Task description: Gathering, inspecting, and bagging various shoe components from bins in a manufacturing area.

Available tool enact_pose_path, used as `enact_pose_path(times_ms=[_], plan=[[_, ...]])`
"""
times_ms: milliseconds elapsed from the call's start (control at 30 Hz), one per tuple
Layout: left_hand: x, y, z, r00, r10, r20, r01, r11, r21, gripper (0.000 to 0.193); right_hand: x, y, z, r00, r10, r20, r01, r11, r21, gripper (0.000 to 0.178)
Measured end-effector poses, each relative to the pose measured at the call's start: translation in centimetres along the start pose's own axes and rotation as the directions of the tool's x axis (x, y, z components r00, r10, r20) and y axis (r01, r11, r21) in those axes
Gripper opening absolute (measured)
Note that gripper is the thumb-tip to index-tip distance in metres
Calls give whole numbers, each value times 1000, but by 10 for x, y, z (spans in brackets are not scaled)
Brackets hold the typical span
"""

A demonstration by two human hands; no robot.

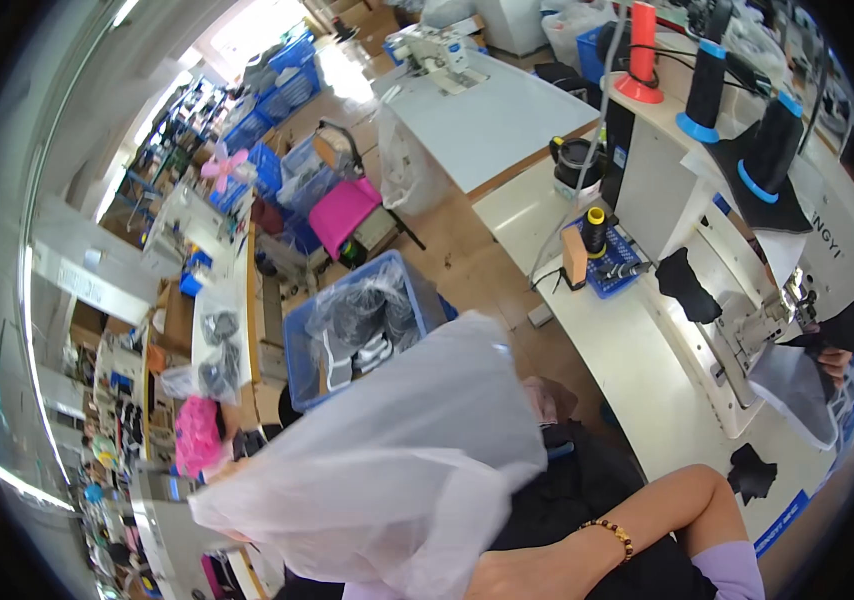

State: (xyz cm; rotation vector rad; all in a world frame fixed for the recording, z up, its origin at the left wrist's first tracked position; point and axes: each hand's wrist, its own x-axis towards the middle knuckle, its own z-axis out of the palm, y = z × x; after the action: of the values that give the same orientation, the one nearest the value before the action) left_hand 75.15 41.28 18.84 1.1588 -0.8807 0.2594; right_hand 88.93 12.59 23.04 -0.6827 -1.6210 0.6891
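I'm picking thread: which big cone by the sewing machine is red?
The leftmost cone; the two blue-based cones beside it hold black thread.

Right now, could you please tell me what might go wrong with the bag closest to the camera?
The bag is loose and close to the right hand, so the beaded bracelet on that wrist might snag it. It also hides part of the blue crate from this view, so a bump there could go unnoticed.
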Motion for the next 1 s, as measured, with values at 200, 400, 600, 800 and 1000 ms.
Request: enact_pose_path(times_ms=[200, 400, 600, 800, 1000], plan=[[56, -42, -112, 988, -49, -150, 55, 998, 37, 24, 20, 55, -76, 998, -67, -15, 65, 994, -84, 42], [68, -59, -265, 912, -13, -410, 76, 987, 140, 23, 94, 173, -172, 999, 30, 15, -30, 999, 13, 42], [94, -54, -473, 753, 143, -643, 43, 963, 265, 22, 220, 311, -287, 969, 244, 48, -246, 917, 315, 41], [109, -51, -590, 423, 300, -855, 102, 922, 374, 22, 313, 383, -398, 944, 330, -33, -300, 893, 337, 34], [138, -47, -653, 161, 439, -884, 209, 860, 465, 22, 365, 455, -473, 907, 345, -241, -174, 829, 532, 20]])
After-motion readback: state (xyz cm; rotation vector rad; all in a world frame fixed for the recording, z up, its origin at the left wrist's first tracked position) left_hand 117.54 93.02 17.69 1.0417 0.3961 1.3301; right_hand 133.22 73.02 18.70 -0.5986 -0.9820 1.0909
